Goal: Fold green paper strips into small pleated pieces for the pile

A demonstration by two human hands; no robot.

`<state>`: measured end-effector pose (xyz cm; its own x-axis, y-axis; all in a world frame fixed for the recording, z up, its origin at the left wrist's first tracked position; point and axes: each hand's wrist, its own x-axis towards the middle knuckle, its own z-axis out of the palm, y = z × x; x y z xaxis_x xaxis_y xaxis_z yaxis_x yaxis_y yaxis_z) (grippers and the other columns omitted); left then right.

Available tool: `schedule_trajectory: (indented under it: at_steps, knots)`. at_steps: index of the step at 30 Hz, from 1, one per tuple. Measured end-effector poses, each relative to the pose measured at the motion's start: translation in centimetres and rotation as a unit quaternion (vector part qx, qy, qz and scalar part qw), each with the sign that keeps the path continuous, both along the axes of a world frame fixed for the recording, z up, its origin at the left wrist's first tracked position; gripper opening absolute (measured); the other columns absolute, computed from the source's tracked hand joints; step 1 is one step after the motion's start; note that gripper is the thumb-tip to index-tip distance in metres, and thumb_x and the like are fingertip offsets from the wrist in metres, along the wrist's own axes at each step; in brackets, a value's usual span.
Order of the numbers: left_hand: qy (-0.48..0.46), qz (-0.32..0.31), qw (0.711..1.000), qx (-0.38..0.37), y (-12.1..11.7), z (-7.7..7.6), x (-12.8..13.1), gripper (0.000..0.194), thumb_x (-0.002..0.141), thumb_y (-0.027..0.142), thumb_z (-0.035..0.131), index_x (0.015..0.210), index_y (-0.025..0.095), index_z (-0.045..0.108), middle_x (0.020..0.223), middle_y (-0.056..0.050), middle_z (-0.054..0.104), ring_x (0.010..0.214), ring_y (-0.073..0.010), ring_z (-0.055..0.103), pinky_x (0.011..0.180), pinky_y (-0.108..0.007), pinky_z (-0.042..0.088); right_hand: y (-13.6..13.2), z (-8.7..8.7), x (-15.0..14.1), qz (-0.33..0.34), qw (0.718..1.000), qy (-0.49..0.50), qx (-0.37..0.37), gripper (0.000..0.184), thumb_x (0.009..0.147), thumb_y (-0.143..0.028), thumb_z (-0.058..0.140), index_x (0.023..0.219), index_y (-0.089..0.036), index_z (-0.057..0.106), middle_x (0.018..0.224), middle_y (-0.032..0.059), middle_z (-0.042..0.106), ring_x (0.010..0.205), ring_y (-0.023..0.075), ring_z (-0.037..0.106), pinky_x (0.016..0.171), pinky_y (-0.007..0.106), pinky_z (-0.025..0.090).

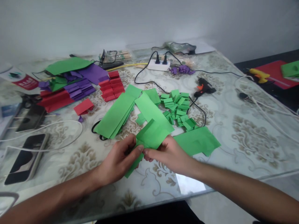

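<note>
Just above the table's front half, my left hand (121,160) and my right hand (169,154) pinch a creased sheet of green paper (153,132) between thumbs and fingers, thumbs almost meeting. A lower part of the sheet sticks out under my left hand. Beyond it lie a stack of green paper strips (116,115) and another green strip (151,109). Small folded green paper pieces (176,107) are heaped to the right. More green paper (198,141) lies beside my right wrist. The fingers behind the sheet are partly hidden.
Red folded paper (112,87) and purple folded paper (80,90) lie at the back left. Phones (25,158), scissors (29,99) and a paper cup (21,77) stand or lie left. A power strip (158,64), black glue gun (204,87) and trailing cables occupy the back and right.
</note>
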<state>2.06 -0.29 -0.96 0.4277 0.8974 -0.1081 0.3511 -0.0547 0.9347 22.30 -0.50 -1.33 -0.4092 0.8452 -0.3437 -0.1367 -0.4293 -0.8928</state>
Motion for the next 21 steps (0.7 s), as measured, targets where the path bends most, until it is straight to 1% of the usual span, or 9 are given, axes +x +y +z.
schedule_trajectory:
  at_steps: [4, 8, 12, 21]
  knots:
    - [0.007, 0.008, 1.000, 0.008, 0.15, -0.32, -0.08, 0.033, 0.102, 0.040, 0.058, 0.077, 0.019, 0.054, 0.070, 0.002, 0.048, 0.063, -0.0134, 0.043, 0.054, -0.025, 0.036, 0.08, 0.06, 0.11, -0.012, 1.000, -0.010, 0.007, 0.017, 0.076, -0.029, 0.082, 0.071, -0.016, 0.072, 0.066, 0.0007, 0.069, 0.064, 0.0147, 0.063, 0.062, 0.026, 0.049]
    - [0.013, 0.014, 1.000, 0.010, 0.29, -0.47, -0.16, 0.037, 0.102, 0.040, 0.059, 0.073, 0.020, 0.046, 0.068, 0.005, 0.037, 0.060, -0.0116, 0.034, 0.052, -0.024, 0.030, 0.26, 0.11, 0.09, -0.026, 1.000, -0.017, 0.004, 0.029, 0.072, -0.041, 0.089, 0.074, -0.017, 0.074, 0.068, 0.0018, 0.071, 0.066, 0.0162, 0.066, 0.065, 0.028, 0.054]
    - [0.013, 0.015, 1.000, -0.007, 0.37, -0.34, -0.11, 0.038, 0.101, 0.043, 0.058, 0.073, 0.020, 0.046, 0.068, 0.005, 0.037, 0.061, -0.0118, 0.034, 0.051, -0.023, 0.030, 0.40, 0.49, 0.09, -0.041, 0.999, -0.012, 0.001, 0.035, 0.070, -0.047, 0.092, 0.074, -0.017, 0.074, 0.066, 0.0016, 0.071, 0.064, 0.0162, 0.067, 0.066, 0.029, 0.057]
    - [0.011, 0.013, 1.000, -0.010, 0.29, -0.07, -0.05, 0.039, 0.102, 0.042, 0.056, 0.072, 0.020, 0.045, 0.067, 0.005, 0.037, 0.059, -0.0114, 0.034, 0.050, -0.023, 0.029, 0.29, 0.95, 0.50, -0.048, 0.999, -0.009, 0.009, 0.036, 0.072, -0.048, 0.091, 0.068, -0.016, 0.075, 0.065, 0.0016, 0.071, 0.063, 0.0157, 0.068, 0.065, 0.028, 0.058]
